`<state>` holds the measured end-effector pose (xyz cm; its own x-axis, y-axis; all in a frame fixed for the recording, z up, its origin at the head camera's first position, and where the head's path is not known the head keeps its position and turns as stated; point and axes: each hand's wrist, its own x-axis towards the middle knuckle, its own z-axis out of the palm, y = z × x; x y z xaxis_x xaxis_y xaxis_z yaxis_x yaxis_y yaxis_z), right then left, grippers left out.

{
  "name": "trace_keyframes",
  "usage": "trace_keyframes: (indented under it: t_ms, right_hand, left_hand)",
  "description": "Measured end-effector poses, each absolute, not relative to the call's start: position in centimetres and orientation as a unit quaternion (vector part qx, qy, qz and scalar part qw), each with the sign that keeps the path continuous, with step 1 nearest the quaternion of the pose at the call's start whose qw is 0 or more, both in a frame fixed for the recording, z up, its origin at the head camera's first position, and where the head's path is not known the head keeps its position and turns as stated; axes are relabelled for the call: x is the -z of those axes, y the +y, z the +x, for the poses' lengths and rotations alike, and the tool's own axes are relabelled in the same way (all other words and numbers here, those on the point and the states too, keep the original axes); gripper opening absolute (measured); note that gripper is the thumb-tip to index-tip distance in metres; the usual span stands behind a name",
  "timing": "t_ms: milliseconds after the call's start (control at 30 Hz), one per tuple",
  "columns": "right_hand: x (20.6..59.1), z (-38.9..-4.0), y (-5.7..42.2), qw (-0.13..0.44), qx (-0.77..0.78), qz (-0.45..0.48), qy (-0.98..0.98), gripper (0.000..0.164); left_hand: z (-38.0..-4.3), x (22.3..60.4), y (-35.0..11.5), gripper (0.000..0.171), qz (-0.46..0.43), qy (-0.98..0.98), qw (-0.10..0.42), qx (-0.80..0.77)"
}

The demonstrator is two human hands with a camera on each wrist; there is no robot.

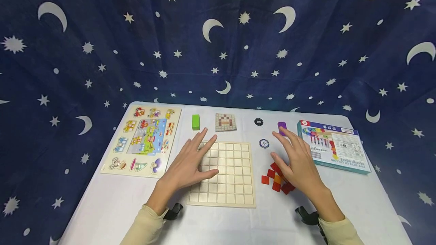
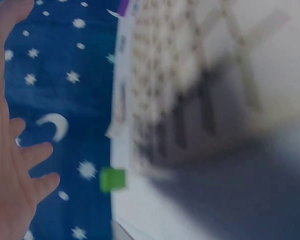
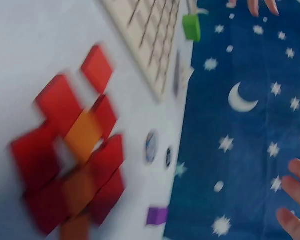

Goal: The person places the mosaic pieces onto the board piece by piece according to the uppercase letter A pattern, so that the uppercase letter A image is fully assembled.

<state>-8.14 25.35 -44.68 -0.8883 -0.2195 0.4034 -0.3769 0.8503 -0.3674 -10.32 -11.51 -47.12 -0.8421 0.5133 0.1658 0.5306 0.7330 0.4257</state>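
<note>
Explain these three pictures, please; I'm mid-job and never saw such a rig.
No robot here: a person works bare-handed. The wide picture is taken from the head, looking down; the two sideways ones, from the left and right wrists. On the white table lie a gridded board under the left hand, red and orange tiles near the right hand, a green block, a purple block, a pattern card, two chips, a picture puzzle and a box. Both hands are spread and hold nothing.

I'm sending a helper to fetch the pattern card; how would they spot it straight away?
On the white table, find the pale grid board. Just beyond its far edge lies the pattern card, between the green block and the black chip. Unlike them, it shows small brown and beige squares.
</note>
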Motion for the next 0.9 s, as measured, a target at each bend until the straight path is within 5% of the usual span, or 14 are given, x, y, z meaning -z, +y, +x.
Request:
trace_keyframes:
  t_ms: [200, 533, 900]
  right_hand:
    - [46.0, -7.7, 27.9, 0.146, -0.221, 0.130, -0.955, 0.057]
    - [49.4, -8.0, 29.4, 0.008, -0.137, 0.087, -0.987, 0.042]
    - [51.0, -8.6, 29.4, -0.003, -0.110, 0.076, -0.991, 0.042]
  left_hand:
    - [-9.4, 49.6, -14.1, 0.104, -0.251, -0.931, -0.041, 0.262]
    - [-8.6, 51.1, -16.0, 0.087, -0.252, -0.934, -0.066, 0.245]
    - [-8.6, 51.7, -16.5, 0.084, -0.251, -0.928, -0.128, 0.244]
